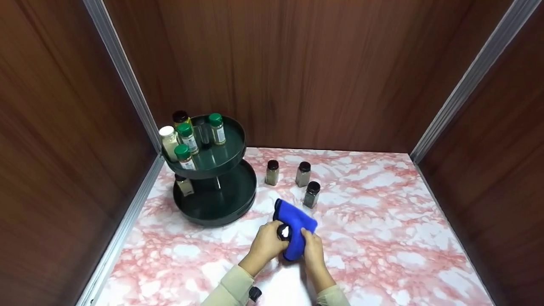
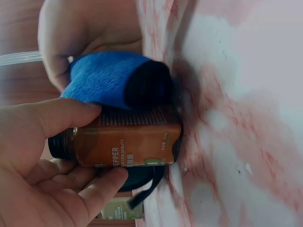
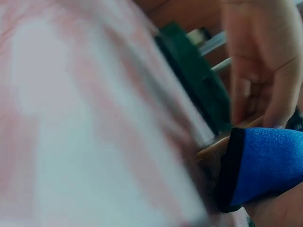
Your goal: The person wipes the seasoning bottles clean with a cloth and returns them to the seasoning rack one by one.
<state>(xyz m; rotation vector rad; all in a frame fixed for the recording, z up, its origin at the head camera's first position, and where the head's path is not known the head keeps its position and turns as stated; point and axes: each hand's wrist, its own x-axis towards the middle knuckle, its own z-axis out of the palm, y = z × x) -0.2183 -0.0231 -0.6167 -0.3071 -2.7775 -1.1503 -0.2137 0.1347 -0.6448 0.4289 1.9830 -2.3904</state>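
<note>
My left hand [image 1: 265, 243] grips a square spice jar [image 2: 128, 144] with a black cap and orange-brown contents; "PEPPER" is legible on its label. In the left wrist view the thumb and fingertips pinch the jar's sides, its base close to the tabletop. A blue cloth [image 1: 295, 225] with black edging lies against the jar. My right hand [image 1: 313, 250] pinches this cloth, its thumb on top and most of its fingers hidden behind the fabric. Both hands are close together above the front middle of the table. The right wrist view is blurred.
A dark green two-tier turntable [image 1: 212, 212] holding several bottles stands at the left. Three black-capped jars, a greenish jar [image 1: 272, 174], a grey jar [image 1: 303, 176] and a darker jar [image 1: 311, 197], stand beyond the hands on the marbled table [image 1: 382, 238]. Wood panels enclose it.
</note>
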